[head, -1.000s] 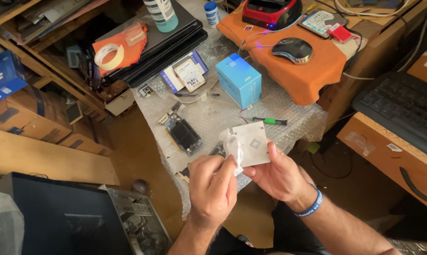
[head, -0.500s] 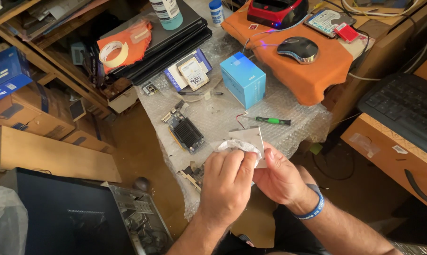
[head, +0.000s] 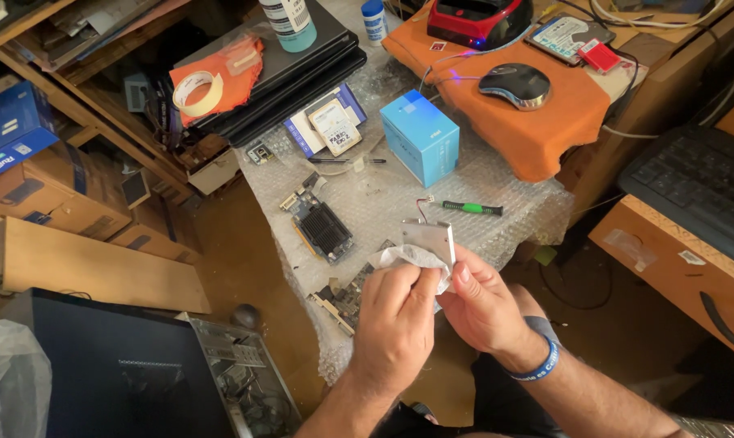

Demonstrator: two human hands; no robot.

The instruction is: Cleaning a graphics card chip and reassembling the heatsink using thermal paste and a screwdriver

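Bubble wrap (head: pixel 497 182); fingers (head: pixel 416 285) pinch tissue (head: pixel 406 258).

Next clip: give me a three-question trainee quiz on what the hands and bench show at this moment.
1. True or false: the left hand presses a white cloth against the silver metal part.
2. Which hand wears the blue wristband?
3. What lies just beyond the metal part on the bubble wrap?
A. green-handled screwdriver
B. tape roll
C. computer mouse

Key: 1 true; 2 the right hand; 3 A.
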